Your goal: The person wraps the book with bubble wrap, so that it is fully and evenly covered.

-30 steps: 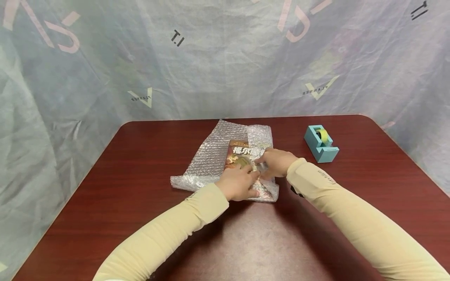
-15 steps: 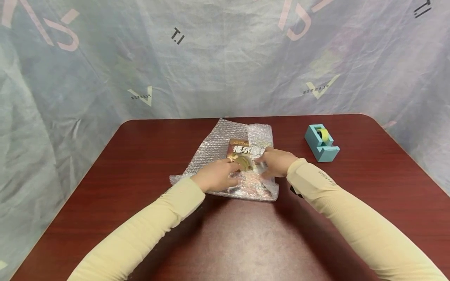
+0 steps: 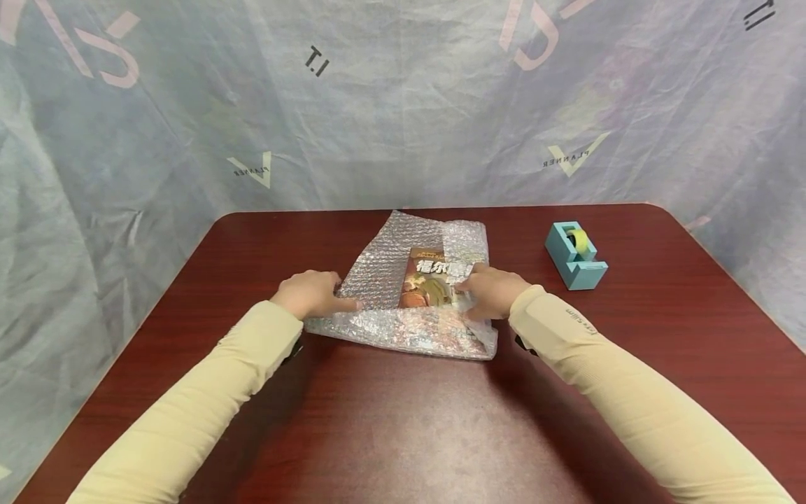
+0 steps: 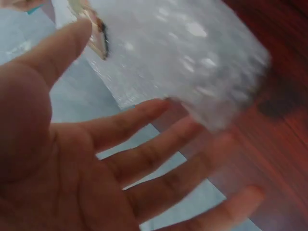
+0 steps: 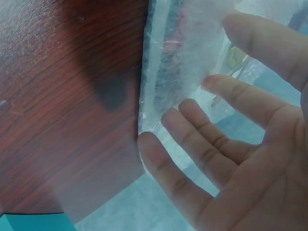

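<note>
A book [image 3: 424, 282] with a brown illustrated cover and white lettering lies on a sheet of bubble wrap [image 3: 378, 264]. The wrap's near flap and right flap are folded over parts of the cover. At the sheet's left corner is my left hand [image 3: 308, 294]; in the left wrist view its fingers [image 4: 144, 156] are spread and nearly straight beside the wrap [image 4: 192, 53]. My right hand [image 3: 494, 290] rests at the right folded edge, fingertips on the film. Its fingers [image 5: 178, 183] look extended and relaxed in the right wrist view.
A light-blue tape dispenser [image 3: 575, 256] with a yellow roll stands to the right, behind my right forearm. The dark red wooden table [image 3: 403, 427] ends at a grey printed cloth [image 3: 390, 126] hung behind and at the sides.
My left hand has slid left along the near flap, from the book to the sheet's left corner. The near flap now lies flatter over the cover's lower part. The right hand stays in place.
</note>
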`<state>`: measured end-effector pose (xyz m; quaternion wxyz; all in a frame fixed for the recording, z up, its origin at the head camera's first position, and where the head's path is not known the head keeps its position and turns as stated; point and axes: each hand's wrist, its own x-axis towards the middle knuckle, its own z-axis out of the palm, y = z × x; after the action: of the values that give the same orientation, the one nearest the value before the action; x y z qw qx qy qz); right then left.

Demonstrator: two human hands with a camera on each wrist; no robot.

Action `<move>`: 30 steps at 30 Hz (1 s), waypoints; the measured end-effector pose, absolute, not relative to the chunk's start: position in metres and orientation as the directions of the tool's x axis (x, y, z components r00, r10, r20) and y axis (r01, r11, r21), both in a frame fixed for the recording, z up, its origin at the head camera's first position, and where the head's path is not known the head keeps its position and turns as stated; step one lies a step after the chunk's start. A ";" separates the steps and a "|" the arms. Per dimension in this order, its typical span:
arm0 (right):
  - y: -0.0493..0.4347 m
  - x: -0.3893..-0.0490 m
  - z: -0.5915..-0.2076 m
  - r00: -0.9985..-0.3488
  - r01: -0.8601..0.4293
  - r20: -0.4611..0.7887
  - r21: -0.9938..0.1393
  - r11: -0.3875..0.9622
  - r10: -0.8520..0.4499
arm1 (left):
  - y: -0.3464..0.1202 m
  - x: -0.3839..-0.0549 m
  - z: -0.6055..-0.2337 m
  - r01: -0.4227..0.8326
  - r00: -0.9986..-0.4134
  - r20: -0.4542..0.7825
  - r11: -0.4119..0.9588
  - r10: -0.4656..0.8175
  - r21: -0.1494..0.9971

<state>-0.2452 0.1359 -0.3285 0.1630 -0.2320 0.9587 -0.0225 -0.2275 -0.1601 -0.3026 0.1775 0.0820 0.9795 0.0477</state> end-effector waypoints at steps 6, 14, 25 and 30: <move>0.136 -0.245 -0.327 -0.834 -0.431 -0.322 -0.125 0.894 -0.448 | -0.176 -0.224 -0.303 0.122 -0.868 -0.466 0.983 0.173 0.138; 0.133 -0.245 -0.326 -0.830 -0.434 -0.336 -0.115 0.894 -0.446 | -0.181 -0.227 -0.310 0.102 -0.844 -0.492 0.965 0.212 0.241; 0.136 -0.246 -0.326 -0.830 -0.430 -0.335 -0.125 0.894 -0.446 | -0.187 -0.229 -0.314 0.046 -0.829 -0.497 0.917 0.256 0.395; 0.137 -0.247 -0.328 -0.828 -0.437 -0.328 -0.130 0.890 -0.454 | -0.189 -0.226 -0.317 0.011 -0.833 -0.491 0.896 0.253 0.444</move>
<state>-0.2470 0.1374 -0.3280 0.1776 -0.2330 0.9558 -0.0247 -0.2264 -0.1894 -0.3170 0.2798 0.0709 0.9326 0.2167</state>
